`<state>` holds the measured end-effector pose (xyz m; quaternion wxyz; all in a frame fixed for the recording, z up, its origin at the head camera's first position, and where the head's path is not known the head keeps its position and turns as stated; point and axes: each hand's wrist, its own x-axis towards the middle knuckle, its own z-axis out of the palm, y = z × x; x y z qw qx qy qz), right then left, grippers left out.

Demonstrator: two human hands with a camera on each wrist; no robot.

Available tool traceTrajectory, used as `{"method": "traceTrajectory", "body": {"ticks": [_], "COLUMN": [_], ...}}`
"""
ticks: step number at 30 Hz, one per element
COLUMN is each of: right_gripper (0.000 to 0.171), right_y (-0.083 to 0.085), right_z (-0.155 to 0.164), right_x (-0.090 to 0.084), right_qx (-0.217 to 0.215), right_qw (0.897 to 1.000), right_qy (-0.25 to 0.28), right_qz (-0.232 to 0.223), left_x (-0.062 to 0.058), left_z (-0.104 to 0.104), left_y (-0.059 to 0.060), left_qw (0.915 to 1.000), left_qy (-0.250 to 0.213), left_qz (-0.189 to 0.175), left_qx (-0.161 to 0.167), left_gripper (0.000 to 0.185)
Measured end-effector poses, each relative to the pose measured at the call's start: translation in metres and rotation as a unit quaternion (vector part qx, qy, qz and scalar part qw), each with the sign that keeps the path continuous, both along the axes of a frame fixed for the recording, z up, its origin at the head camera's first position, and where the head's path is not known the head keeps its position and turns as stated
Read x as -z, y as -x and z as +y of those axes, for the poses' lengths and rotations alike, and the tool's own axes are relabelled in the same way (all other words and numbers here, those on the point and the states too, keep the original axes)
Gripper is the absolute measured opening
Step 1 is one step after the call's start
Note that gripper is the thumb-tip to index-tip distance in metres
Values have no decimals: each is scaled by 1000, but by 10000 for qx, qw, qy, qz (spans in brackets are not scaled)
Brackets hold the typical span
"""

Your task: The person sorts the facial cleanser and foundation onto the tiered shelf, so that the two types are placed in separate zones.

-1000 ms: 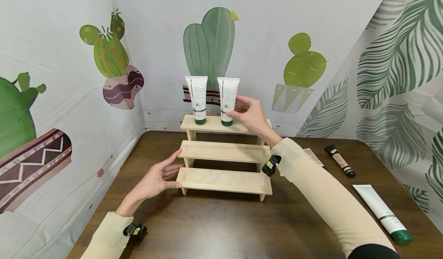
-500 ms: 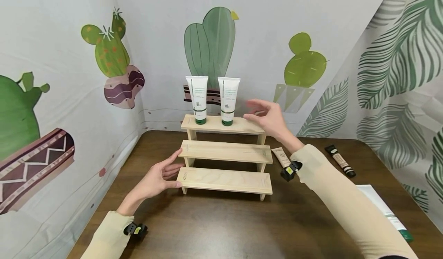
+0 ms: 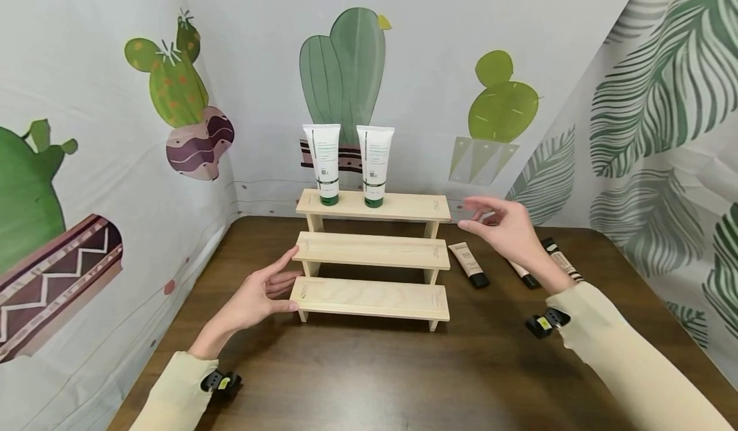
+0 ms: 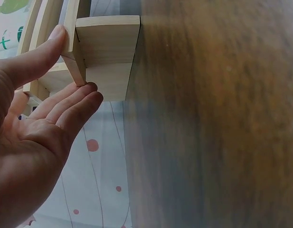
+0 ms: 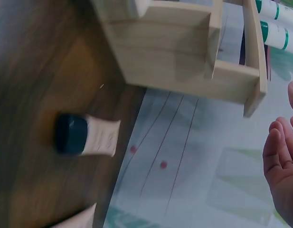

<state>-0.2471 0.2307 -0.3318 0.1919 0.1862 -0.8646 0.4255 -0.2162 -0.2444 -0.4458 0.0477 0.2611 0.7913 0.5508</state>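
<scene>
A three-step wooden display stand (image 3: 371, 252) is on the table. Two white squeeze tubes with green caps, the left tube (image 3: 324, 162) and the right tube (image 3: 376, 165), stand upright on its top step. My left hand (image 3: 256, 296) holds the stand's left end; in the left wrist view the lowest step's end (image 4: 72, 52) lies between thumb and fingers. To the right of the stand, my right hand (image 3: 504, 229) is raised with loosely bent fingers and nothing in it. Near it on the table lies a beige tube with a black cap (image 3: 468, 263).
Another beige tube (image 3: 524, 274) lies partly hidden under the right hand. Farther right is a black-ended beige tube (image 3: 559, 258), partly behind the wrist. The brown table (image 3: 369, 380) meets a cloth backdrop (image 3: 426, 66) printed with cacti and leaves.
My right hand has let go of the right white tube on the top step and moved right and down. More of the beige tubes shows now. The left hand has kept its place.
</scene>
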Motion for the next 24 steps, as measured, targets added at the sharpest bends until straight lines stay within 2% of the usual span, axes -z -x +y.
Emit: {"method": "traceTrajectory", "body": {"ticks": [5, 12, 15, 19, 24], "right_gripper": [39, 42, 43, 39, 42], "right_y": [-6, -26, -36, -57, -67], "right_z": [32, 68, 77, 78, 100], "right_x": [23, 41, 44, 35, 47], "right_qx": [191, 309, 349, 490, 630], "right_qw": [9995, 9983, 9986, 9979, 9964], "right_qy": [-236, -469, -386, -423, -572], "right_qz": [-19, 132, 102, 48, -56], "left_x": [0, -1, -2, -2, -1], "left_z": [-1, -2, -2, -2, 0], "left_y": [-1, 1, 1, 0, 1], "left_qw": [10000, 10000, 10000, 10000, 10000], "left_qy": [42, 15, 11, -30, -59], "left_qz": [25, 65, 57, 6, -68], "left_qx": [42, 54, 42, 60, 40], "left_gripper": [102, 102, 102, 102, 102]}}
